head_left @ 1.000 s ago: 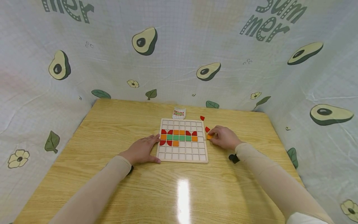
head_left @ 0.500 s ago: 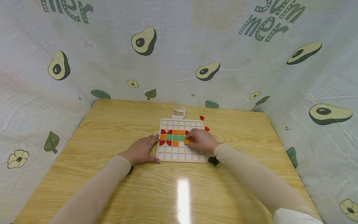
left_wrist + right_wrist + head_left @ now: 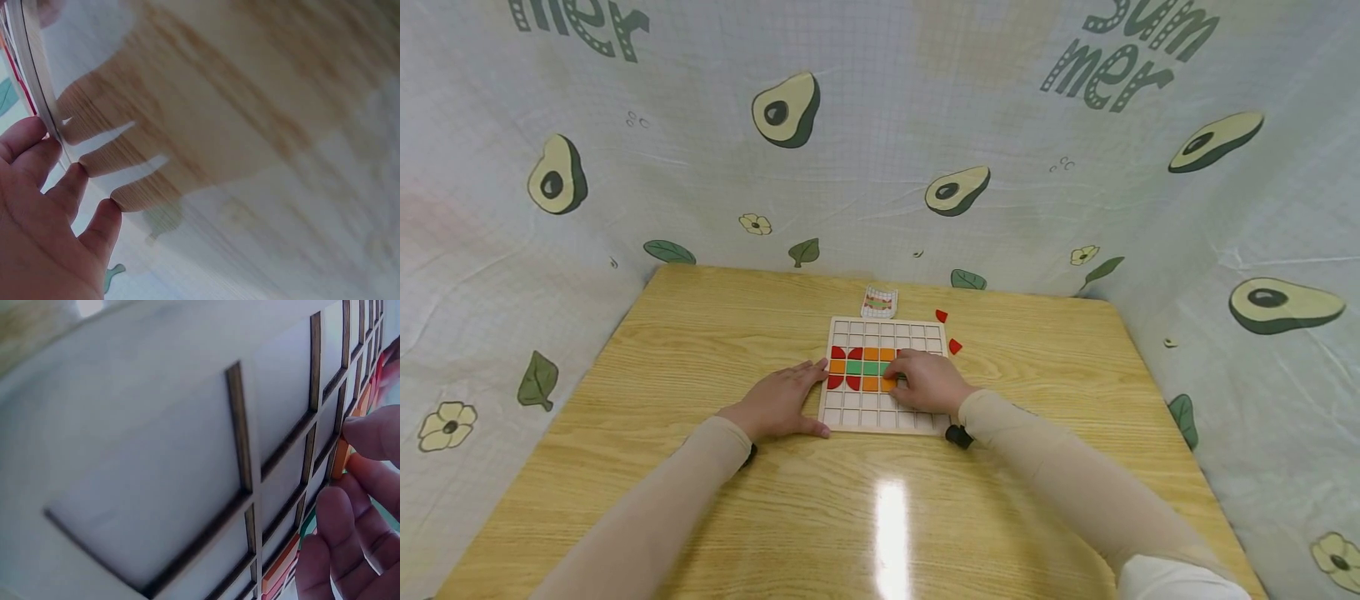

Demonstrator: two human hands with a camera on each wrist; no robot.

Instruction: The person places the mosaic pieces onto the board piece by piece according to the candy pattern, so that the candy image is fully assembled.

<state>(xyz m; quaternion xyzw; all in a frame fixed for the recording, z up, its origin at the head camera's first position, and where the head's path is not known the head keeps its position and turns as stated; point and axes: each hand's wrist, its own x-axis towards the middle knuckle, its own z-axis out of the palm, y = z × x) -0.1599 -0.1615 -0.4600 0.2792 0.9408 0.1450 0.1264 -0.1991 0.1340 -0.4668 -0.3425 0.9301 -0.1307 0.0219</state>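
A wooden grid board [image 3: 886, 419] lies on the table, bearing red quarter-round, orange square and green square tiles in its middle rows. With thumb and fingers my right hand [image 3: 931, 385] pinches an orange square tile [image 3: 339, 459] at a cell right of another orange tile [image 3: 870, 384], below the green tiles [image 3: 871, 367]. My right hand hides the tiles toward the board's right side in the head view. My left hand [image 3: 777, 402] rests on the table with fingers spread, its fingertips and thumb at the board's left edge.
Two loose red quarter-round tiles [image 3: 955, 346] lie on the table [image 3: 1037, 333] beyond the board's right edge. A small pattern card [image 3: 879, 303] stands behind the board. Avocado-printed cloth [image 3: 880, 167] surrounds the table's back and sides.
My right hand has picked the orange tile off the table at the right and carried it left to a cell of the board. My left hand has stayed in place.
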